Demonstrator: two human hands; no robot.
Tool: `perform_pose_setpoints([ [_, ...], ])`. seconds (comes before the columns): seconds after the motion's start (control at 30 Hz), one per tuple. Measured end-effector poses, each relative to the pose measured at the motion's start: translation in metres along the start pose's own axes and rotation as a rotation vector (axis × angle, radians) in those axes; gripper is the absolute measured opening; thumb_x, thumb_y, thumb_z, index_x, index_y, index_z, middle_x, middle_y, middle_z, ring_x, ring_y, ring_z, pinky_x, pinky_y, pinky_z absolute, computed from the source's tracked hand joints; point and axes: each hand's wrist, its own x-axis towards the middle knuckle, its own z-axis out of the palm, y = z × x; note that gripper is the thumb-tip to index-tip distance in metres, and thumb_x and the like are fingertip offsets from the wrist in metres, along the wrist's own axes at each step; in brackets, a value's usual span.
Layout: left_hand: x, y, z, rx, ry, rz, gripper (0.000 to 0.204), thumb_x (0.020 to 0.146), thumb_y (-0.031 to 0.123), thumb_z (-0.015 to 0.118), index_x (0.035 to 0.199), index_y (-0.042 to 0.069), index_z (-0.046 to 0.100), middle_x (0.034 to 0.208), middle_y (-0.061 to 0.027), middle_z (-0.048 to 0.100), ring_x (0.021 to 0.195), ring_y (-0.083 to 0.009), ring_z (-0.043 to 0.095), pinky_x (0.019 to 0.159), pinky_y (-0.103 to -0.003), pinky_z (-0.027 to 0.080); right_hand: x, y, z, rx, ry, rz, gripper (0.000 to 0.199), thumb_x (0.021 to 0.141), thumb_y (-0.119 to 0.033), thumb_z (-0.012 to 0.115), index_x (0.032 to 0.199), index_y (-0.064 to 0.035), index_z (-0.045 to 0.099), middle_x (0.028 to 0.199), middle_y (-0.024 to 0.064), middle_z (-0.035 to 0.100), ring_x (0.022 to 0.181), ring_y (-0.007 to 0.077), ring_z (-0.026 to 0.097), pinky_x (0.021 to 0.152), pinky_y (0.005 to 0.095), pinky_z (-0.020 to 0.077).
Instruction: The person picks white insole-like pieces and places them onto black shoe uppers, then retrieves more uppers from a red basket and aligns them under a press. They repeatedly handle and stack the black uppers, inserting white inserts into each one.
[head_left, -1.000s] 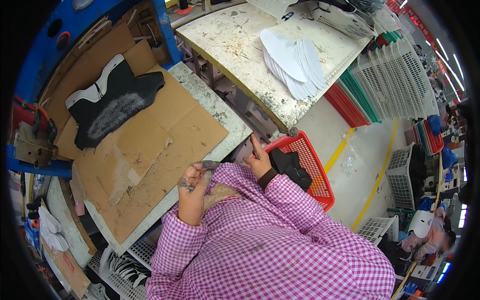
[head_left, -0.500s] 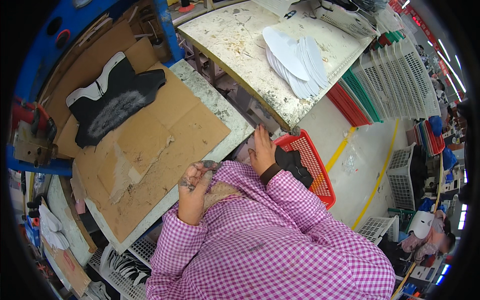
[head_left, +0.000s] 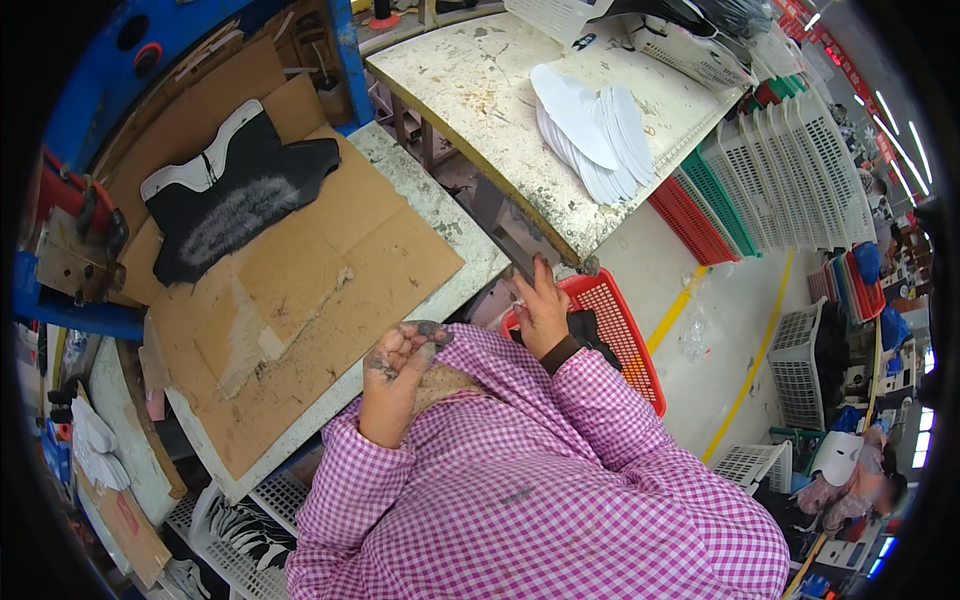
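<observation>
My left hand [head_left: 397,358] is raised at the near edge of the cardboard-covered table, its fingers curled in and smudged dark grey. I make out nothing held in it. To its right, my right hand [head_left: 543,312] is in the air with its fingers apart, holding nothing, over the near-left side of a red plastic basket [head_left: 632,335]. Black pieces [head_left: 592,338] lie in that basket, partly hidden by the hand. On the cardboard [head_left: 390,250] at the far left rests a black shoe-upper-like piece [head_left: 240,195] with a white edge and a grey fuzzy patch.
A blue machine frame [head_left: 85,75] stands behind the cardboard. White sole-shaped sheets [head_left: 590,130] are stacked on the worn white table [head_left: 470,75]. Nested white baskets [head_left: 790,170] stand to the right. A crate of black-and-white pieces [head_left: 245,535] sits low at left.
My right hand has turned, and its fingers have spread and bent from a flatter pose. The left hand has barely moved, its fingers still curled. The whole view has shifted slightly.
</observation>
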Motion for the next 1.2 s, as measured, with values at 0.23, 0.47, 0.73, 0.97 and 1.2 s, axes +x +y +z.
perform_pose_setpoints([
  [0.23, -0.001, 0.002, -0.002, -0.023, 0.003, -0.012, 0.015, 0.090, -0.004, 0.052, 0.104, -0.004, 0.054, 0.104, -0.0116, 0.063, 0.099, -0.0167, 0.059, 0.092, -0.028, 0.044, 0.018, -0.007, 0.022, 0.037, 0.028, 0.029, 0.068, 0.074, 0.000, 0.063, 0.136, -0.0022, 0.037, 0.151, 0.0230, 0.020, 0.139, 0.0371, 0.024, 0.102, 0.0489, 0.0291],
  [0.47, 0.001, -0.003, 0.001, -0.007, -0.027, 0.012, 0.015, 0.089, -0.004, 0.053, 0.104, -0.004, 0.054, 0.103, -0.0117, 0.063, 0.098, -0.0170, 0.059, 0.090, -0.028, 0.044, 0.004, 0.014, 0.017, 0.769, -0.011, 0.032, 0.057, 0.083, 0.004, 0.056, 0.138, -0.0024, 0.042, 0.154, 0.0167, 0.017, 0.143, 0.0280, 0.016, 0.112, 0.0337, 0.0203],
  [0.73, -0.001, 0.003, -0.003, -0.031, -0.016, 0.017, 0.012, 0.090, -0.004, 0.052, 0.102, -0.002, 0.054, 0.102, -0.0120, 0.063, 0.097, -0.0171, 0.059, 0.090, -0.028, 0.044, 0.024, -0.002, 0.026, 1.561, -0.076, 0.420, 0.075, 0.078, 0.011, 0.052, 0.147, -0.0075, 0.027, 0.156, 0.0093, 0.014, 0.144, 0.0196, 0.010, 0.110, 0.0287, 0.0198],
  [0.97, -0.003, 0.001, -0.004, -0.046, 0.006, 0.025, 0.012, 0.089, -0.006, 0.052, 0.101, -0.002, 0.053, 0.103, -0.0122, 0.063, 0.097, -0.0176, 0.059, 0.090, -0.028, 0.045, 0.010, -0.025, 0.026, 1.527, -0.074, 0.393, 0.093, 0.073, 0.013, 0.048, 0.151, -0.0139, 0.006, 0.158, 0.0073, 0.001, 0.145, 0.0200, 0.002, 0.103, 0.0256, 0.0275],
  [1.2, -0.005, 0.000, -0.002, -0.070, -0.016, 0.014, 0.012, 0.090, -0.005, 0.053, 0.102, -0.002, 0.052, 0.102, -0.0115, 0.061, 0.098, -0.0182, 0.059, 0.090, -0.029, 0.046, 0.008, -0.025, 0.013, 1.542, -0.119, 0.512, 0.093, 0.071, 0.013, 0.047, 0.151, -0.0141, 0.011, 0.158, 0.0065, 0.003, 0.145, 0.0204, 0.002, 0.094, 0.0232, 0.0359],
])
